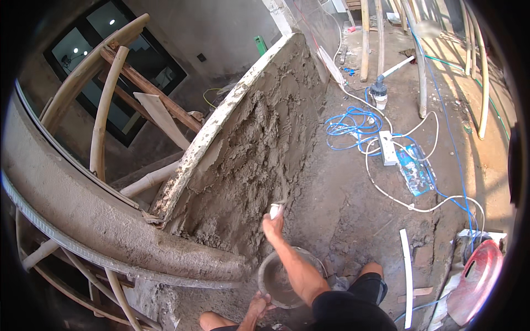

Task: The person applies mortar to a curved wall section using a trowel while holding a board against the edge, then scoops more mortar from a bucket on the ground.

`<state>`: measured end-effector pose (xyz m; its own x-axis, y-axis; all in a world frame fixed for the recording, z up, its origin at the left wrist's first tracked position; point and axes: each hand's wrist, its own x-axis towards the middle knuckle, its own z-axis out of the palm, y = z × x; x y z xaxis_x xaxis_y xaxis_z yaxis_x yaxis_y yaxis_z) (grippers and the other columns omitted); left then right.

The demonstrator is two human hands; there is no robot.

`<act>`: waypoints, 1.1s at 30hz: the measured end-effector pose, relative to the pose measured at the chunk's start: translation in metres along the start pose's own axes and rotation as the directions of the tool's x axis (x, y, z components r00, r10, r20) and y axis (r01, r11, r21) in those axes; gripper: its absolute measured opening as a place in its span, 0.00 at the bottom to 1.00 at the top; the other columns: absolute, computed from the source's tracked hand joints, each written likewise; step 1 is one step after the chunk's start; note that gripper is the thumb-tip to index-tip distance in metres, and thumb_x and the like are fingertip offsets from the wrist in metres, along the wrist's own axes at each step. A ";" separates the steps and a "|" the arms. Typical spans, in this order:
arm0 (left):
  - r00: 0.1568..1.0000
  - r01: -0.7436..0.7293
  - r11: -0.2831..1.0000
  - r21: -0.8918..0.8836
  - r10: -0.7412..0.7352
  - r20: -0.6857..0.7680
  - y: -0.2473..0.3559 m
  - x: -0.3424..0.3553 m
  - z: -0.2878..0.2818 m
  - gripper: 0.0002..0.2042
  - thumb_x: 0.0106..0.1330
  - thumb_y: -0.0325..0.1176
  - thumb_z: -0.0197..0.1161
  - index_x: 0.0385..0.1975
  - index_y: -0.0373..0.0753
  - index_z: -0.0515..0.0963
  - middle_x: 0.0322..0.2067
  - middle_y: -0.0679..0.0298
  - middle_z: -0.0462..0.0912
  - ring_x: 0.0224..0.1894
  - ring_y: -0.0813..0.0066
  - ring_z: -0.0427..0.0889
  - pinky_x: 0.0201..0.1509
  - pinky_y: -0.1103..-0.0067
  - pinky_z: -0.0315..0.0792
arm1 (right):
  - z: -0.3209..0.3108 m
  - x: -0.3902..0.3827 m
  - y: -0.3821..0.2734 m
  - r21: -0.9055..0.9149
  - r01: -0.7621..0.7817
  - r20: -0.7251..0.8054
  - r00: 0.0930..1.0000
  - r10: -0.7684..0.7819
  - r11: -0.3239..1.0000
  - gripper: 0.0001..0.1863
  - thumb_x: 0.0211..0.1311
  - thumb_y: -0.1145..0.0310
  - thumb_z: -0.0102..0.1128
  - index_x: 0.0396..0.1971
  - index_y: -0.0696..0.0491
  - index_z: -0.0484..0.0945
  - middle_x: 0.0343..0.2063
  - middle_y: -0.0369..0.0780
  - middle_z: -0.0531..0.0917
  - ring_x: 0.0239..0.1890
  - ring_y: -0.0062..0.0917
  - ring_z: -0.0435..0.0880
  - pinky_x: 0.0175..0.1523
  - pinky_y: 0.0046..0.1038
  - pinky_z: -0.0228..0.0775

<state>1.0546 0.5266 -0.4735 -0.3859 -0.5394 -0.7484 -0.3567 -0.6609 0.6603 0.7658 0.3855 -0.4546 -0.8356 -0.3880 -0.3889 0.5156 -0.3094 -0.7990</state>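
Observation:
My right hand (273, 227) reaches forward, closed around the white handle of a trowel (275, 210). The tool's blade is at the lower part of a low wall coated in rough wet mortar (248, 149), and mortar hides most of it. Below that arm stands a round grey basin (266, 280), its inside smeared with mortar. My left hand (258, 304) grips the basin's near left rim, fingers at the edge.
A pale wooden board (212, 122) edges the mortared wall. Right of it lie a white power strip (387, 148), coiled blue cable (350, 126), a blue bag (415, 171) and a white strip (407, 276). Wooden poles (365, 41) stand at the back. A red basin (476, 281) sits at right.

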 end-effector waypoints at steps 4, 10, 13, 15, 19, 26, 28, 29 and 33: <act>0.991 -0.064 0.997 0.050 0.058 0.117 0.015 -0.008 -0.030 0.22 0.72 0.21 0.50 0.66 0.40 0.64 0.57 0.56 0.77 0.57 0.55 0.80 0.56 0.52 0.79 | -0.023 -0.223 -0.119 0.355 -0.387 0.517 0.840 0.165 0.851 0.30 0.63 0.77 0.52 0.65 0.42 0.62 0.31 0.34 0.70 0.22 0.16 0.71 0.21 0.24 0.66; 0.952 -0.145 0.989 0.012 0.137 0.274 0.059 -0.021 0.053 0.18 0.72 0.32 0.59 0.59 0.36 0.72 0.54 0.57 0.80 0.54 0.58 0.82 0.54 0.58 0.82 | -0.206 -0.237 -0.151 -0.248 -0.110 0.476 0.852 0.220 0.962 0.15 0.69 0.68 0.60 0.53 0.52 0.74 0.18 0.28 0.70 0.16 0.12 0.67 0.19 0.19 0.60; 0.904 -0.177 0.983 -0.056 0.185 0.387 0.076 -0.034 0.077 0.22 0.71 0.37 0.62 0.61 0.38 0.69 0.55 0.54 0.79 0.54 0.54 0.82 0.54 0.52 0.80 | -0.296 -0.234 -0.179 -0.520 0.049 0.187 0.981 0.058 0.853 0.15 0.65 0.58 0.66 0.40 0.54 0.77 0.14 0.32 0.73 0.12 0.16 0.70 0.17 0.21 0.60; 0.855 -0.151 0.980 -0.128 0.195 0.480 0.083 -0.048 0.087 0.26 0.71 0.38 0.61 0.65 0.36 0.62 0.59 0.48 0.75 0.57 0.46 0.79 0.55 0.49 0.78 | -0.343 -0.249 -0.190 -0.591 0.008 -0.015 1.000 -0.021 0.806 0.15 0.66 0.57 0.65 0.37 0.55 0.76 0.13 0.33 0.74 0.13 0.16 0.73 0.17 0.21 0.62; 0.788 -0.144 0.953 -0.268 0.274 0.551 0.097 -0.086 0.111 0.27 0.72 0.38 0.58 0.65 0.32 0.59 0.61 0.42 0.71 0.59 0.37 0.75 0.57 0.44 0.74 | -0.405 -0.272 -0.180 -0.278 0.036 -0.189 0.978 -0.091 0.960 0.22 0.68 0.50 0.63 0.40 0.58 0.77 0.25 0.36 0.82 0.22 0.20 0.81 0.29 0.21 0.78; 0.623 -0.011 0.941 -0.339 0.272 0.734 0.093 -0.117 0.191 0.29 0.70 0.47 0.56 0.64 0.33 0.64 0.63 0.41 0.67 0.64 0.39 0.68 0.58 0.46 0.74 | -0.405 -0.301 -0.228 0.037 0.137 -0.199 0.972 -0.127 0.990 0.25 0.71 0.53 0.59 0.52 0.61 0.71 0.47 0.44 0.77 0.48 0.31 0.82 0.49 0.30 0.83; 0.583 0.044 0.906 -0.421 0.319 0.747 0.090 -0.125 0.210 0.27 0.71 0.43 0.55 0.64 0.33 0.61 0.65 0.42 0.64 0.68 0.37 0.62 0.64 0.41 0.66 | -0.398 -0.302 -0.245 0.083 0.173 -0.173 0.972 -0.157 0.981 0.23 0.73 0.54 0.56 0.49 0.61 0.70 0.54 0.46 0.75 0.50 0.32 0.81 0.51 0.35 0.84; 0.592 0.055 0.915 -0.399 0.292 0.751 0.087 -0.128 0.216 0.27 0.71 0.43 0.55 0.64 0.33 0.61 0.65 0.42 0.64 0.68 0.37 0.62 0.64 0.41 0.66 | -0.396 -0.303 -0.252 0.093 0.201 -0.153 0.971 -0.186 0.975 0.22 0.73 0.54 0.55 0.48 0.61 0.71 0.53 0.47 0.77 0.51 0.32 0.81 0.50 0.36 0.85; 0.578 0.113 0.927 -0.357 0.231 0.782 0.059 -0.133 0.240 0.27 0.71 0.43 0.53 0.65 0.34 0.60 0.67 0.46 0.61 0.69 0.39 0.61 0.66 0.40 0.64 | -0.412 -0.307 -0.264 0.102 0.284 -0.223 0.940 -0.256 0.953 0.20 0.74 0.55 0.55 0.45 0.59 0.73 0.49 0.46 0.80 0.47 0.28 0.82 0.48 0.35 0.85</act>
<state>0.8805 0.6843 -0.3200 -0.9713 -0.0566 -0.2310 -0.0702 -0.8599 0.5056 0.8079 0.9435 -0.3132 -0.9603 -0.0918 -0.2633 0.2736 -0.4934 -0.8256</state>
